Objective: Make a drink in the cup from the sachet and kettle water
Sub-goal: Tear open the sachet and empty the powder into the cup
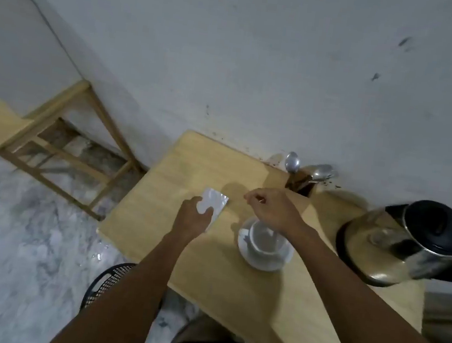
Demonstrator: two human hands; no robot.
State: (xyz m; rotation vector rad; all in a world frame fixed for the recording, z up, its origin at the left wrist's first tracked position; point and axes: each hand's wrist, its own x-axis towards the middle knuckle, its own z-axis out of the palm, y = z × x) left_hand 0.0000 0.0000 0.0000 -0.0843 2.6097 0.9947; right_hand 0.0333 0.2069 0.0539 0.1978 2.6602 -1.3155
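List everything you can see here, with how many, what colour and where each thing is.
sachet: one, silvery white, held over the table's left part
cup: one, white, on the saucer
saucer: one, white, mid table
kettle: one, steel with black lid and handle, table's right end
spoons: two, metal, in a brown holder by the wall
table: one, light wood, against the wall
basket: one, black, on the floor
left hand: holds the sachet
right hand: above the cup, fingers pinched

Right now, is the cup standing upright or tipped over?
Upright. The white cup sits on its saucer with its mouth facing up, below the right hand. Whether anything is in it, I cannot tell.
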